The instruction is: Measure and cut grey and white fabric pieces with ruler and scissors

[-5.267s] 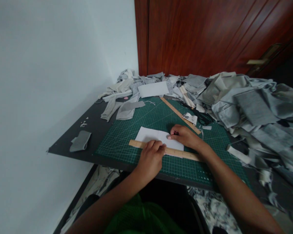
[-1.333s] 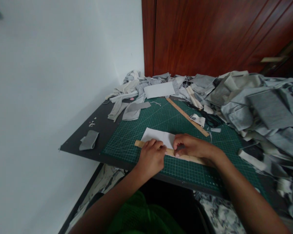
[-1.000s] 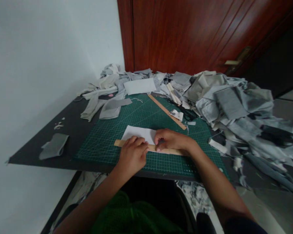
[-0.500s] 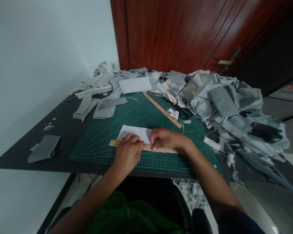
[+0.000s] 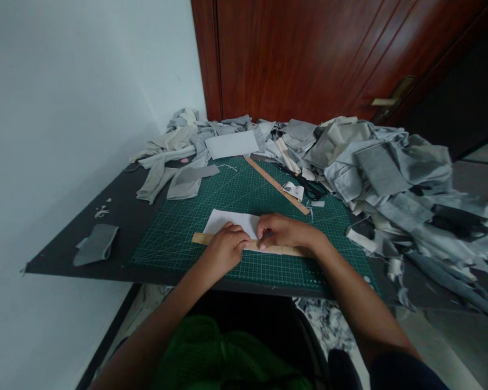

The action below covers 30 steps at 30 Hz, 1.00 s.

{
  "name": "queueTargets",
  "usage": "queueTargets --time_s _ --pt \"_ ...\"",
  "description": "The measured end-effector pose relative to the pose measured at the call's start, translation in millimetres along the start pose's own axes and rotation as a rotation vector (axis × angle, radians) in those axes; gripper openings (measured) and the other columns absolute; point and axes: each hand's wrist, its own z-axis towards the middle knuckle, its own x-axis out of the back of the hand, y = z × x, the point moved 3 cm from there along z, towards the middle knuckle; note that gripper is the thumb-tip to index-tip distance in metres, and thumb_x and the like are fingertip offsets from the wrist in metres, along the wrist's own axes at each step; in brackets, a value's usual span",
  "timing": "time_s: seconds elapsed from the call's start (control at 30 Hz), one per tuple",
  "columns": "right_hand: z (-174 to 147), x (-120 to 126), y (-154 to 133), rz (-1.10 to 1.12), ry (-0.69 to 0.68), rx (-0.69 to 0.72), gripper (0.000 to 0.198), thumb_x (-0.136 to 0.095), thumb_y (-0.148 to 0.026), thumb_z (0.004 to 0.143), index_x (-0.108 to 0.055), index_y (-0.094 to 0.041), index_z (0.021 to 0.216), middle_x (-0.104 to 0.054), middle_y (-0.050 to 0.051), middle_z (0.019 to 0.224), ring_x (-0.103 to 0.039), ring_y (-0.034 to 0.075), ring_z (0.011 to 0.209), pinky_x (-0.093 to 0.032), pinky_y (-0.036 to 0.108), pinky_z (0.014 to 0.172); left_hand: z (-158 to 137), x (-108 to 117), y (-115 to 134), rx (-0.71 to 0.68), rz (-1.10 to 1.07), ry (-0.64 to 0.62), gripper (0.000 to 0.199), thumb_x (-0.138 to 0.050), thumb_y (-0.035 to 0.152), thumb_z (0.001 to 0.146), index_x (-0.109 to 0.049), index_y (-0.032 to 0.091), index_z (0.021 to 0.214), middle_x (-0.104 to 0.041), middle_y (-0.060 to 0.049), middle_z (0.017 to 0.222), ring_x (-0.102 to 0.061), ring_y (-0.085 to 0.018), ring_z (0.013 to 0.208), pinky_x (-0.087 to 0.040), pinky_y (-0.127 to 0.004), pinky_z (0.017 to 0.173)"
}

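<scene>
On the green cutting mat (image 5: pixel 162 238) lies a white rectangular piece (image 5: pixel 230 218); I cannot tell whether it is paper or cloth. A wooden ruler (image 5: pixel 201 238) runs left to right along its near edge. My left hand (image 5: pixel 225 250) bends its fingers over the ruler and the piece, thumb toward the middle. Just to the right, my right hand (image 5: pixel 287 231) is curled, with thumb and forefinger close together at the ruler and the piece's right part. The ruler's right end passes under my right wrist.
A second wooden ruler (image 5: pixel 278 187) lies slanted farther back, beside black scissors (image 5: pixel 315 189) and a small white scrap (image 5: pixel 293 190). Heaped grey and white fabric (image 5: pixel 382 168) covers the table's back and right. A folded grey cloth (image 5: pixel 97 245) lies at left; a wooden door (image 5: pixel 293 59) stands behind.
The whole view has shifted slightly, so things appear farther right. My left hand's fingers are drawn in a little more on the ruler; my right hand stays nearly the same.
</scene>
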Motion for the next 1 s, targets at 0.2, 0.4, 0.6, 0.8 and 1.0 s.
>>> queueTargets --time_s 0.2,0.4,0.6,0.8,1.0 --pt "-2 -1 1 0.028 -0.018 -0.023 0.013 -0.080 -0.023 0.078 -0.073 -0.019 0.089 -0.066 0.001 0.090 -0.061 0.019 0.085 -0.042 0.027 0.072 21 15 -19 0.119 -0.223 -0.366 0.014 -0.060 0.011 0.085 -0.074 0.017 0.084 -0.069 -0.001 0.075 -0.061 -0.016 0.075 -0.045 -0.028 0.074" --pt "-4 1 -1 0.068 -0.028 -0.012 0.013 -0.078 -0.026 0.080 -0.073 -0.019 0.090 -0.067 0.002 0.093 -0.061 0.019 0.084 -0.042 0.026 0.072 46 18 -20 0.178 -0.279 -0.670 0.007 -0.067 0.015 0.077 -0.065 0.016 0.084 -0.058 0.004 0.069 -0.054 -0.012 0.065 -0.039 -0.022 0.060" --pt "-3 0 -2 0.036 -0.011 -0.005 0.013 -0.079 -0.024 0.078 -0.073 -0.019 0.088 -0.068 0.003 0.093 -0.062 0.021 0.087 -0.043 0.029 0.076 53 16 -8 0.156 0.018 -0.675 0.010 -0.071 0.016 0.074 -0.062 0.019 0.079 -0.059 0.005 0.070 -0.055 -0.013 0.067 -0.035 -0.024 0.060" --pt "-5 -2 0 0.067 0.019 0.065 0.014 -0.064 -0.015 0.085 -0.071 -0.018 0.096 -0.068 0.004 0.094 -0.062 0.020 0.086 -0.045 0.029 0.075 60 22 5 0.118 0.285 -0.727 0.014 -0.073 0.023 0.075 -0.065 0.022 0.086 -0.067 0.003 0.082 -0.059 -0.016 0.074 -0.034 -0.026 0.060" --pt "-4 2 1 0.180 0.003 0.112 0.013 -0.060 -0.025 0.091 -0.069 -0.017 0.096 -0.067 0.003 0.090 -0.059 0.018 0.082 -0.046 0.028 0.072 79 27 12 0.200 0.420 -0.886 0.028 -0.081 0.038 0.072 -0.068 0.022 0.090 -0.071 0.000 0.094 -0.063 -0.020 0.082 -0.038 -0.028 0.064"
